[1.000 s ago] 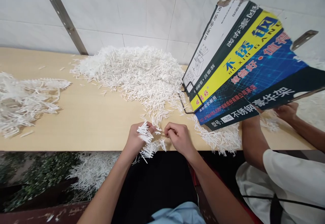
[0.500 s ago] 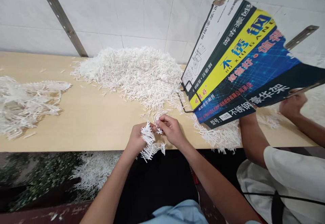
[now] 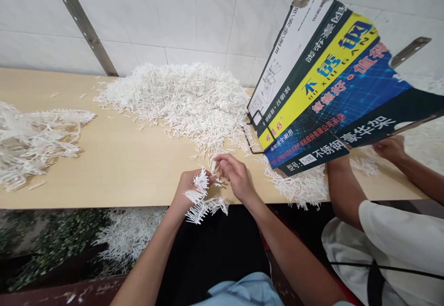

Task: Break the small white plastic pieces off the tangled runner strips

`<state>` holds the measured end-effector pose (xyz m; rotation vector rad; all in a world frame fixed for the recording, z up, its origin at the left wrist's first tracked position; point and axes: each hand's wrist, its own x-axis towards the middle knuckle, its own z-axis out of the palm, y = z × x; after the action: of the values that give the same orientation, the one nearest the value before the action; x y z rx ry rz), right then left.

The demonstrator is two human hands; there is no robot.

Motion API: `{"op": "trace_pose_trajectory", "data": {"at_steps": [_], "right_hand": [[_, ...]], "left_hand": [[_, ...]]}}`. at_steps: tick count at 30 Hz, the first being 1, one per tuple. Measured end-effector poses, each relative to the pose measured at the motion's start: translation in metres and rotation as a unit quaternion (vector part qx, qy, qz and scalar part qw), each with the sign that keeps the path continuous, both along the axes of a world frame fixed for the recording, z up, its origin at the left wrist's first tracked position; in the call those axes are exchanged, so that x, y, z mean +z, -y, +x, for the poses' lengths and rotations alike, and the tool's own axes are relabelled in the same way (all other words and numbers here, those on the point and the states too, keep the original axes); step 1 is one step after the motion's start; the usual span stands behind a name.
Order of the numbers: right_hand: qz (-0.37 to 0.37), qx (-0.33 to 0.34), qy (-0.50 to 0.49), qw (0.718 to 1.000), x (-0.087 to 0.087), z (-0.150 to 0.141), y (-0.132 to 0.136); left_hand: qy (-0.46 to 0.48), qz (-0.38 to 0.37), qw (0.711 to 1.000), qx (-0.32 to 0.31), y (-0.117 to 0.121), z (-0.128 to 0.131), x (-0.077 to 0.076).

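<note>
At the front edge of a pale wooden table [image 3: 114, 162], my left hand [image 3: 185, 189] is closed on a white plastic strip with rows of comb-like prongs [image 3: 203, 199], which hangs over the edge. My right hand [image 3: 235, 175] is right beside it, fingers curled and pinching at the strip's top end. Just beyond both hands lies a large heap of loose white plastic sticks [image 3: 183, 100].
A tangle of bare white strips [image 3: 31, 137] lies at the table's left. A printed cardboard sheet [image 3: 333, 84] stands tilted at the right, with another person's arms [image 3: 342, 190] under it. More white pieces [image 3: 128, 234] lie below the table. Metal brackets [image 3: 85, 26] slant against the tiled wall.
My right hand moved up and left from beside the strip to its top end, and the strip shifted slightly in my left hand. The other person's far hand dropped lower.
</note>
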<state>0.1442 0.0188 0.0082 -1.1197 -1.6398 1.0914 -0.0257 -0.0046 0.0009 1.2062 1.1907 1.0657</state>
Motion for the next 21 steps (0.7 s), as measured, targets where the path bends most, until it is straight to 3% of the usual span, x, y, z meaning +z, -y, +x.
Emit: {"op": "trace_pose_trajectory", "data": {"at_steps": [2,3,7,9,14,18,21], "right_hand": [[-0.035,0.051,-0.018,0.998,-0.002,0.001,-0.001],[-0.043,0.038,-0.027,0.998,-0.004,0.002,-0.003],[-0.024,-0.171,-0.13,0.976,-0.017,0.007,-0.014],[-0.013,-0.208,-0.128,0.97,-0.019,0.007,-0.016],[0.116,-0.168,0.06,0.977,-0.003,0.001,0.003],[0.138,-0.026,0.099,0.985,0.004,0.003,0.028],[0.145,-0.032,0.102,0.984,0.0,0.006,0.035]], "left_hand": [[0.004,0.004,1.0,-0.008,-0.001,-0.001,-0.002],[0.003,0.006,1.0,-0.014,-0.001,-0.002,-0.002],[-0.018,0.021,0.999,-0.026,0.004,-0.004,-0.002],[-0.034,0.031,0.999,-0.03,0.006,-0.004,0.0],[-0.042,0.032,0.998,-0.045,0.004,-0.002,0.0],[-0.031,0.061,0.994,-0.089,0.002,-0.005,0.0],[-0.03,0.072,0.993,-0.087,0.003,-0.006,0.004]]}}
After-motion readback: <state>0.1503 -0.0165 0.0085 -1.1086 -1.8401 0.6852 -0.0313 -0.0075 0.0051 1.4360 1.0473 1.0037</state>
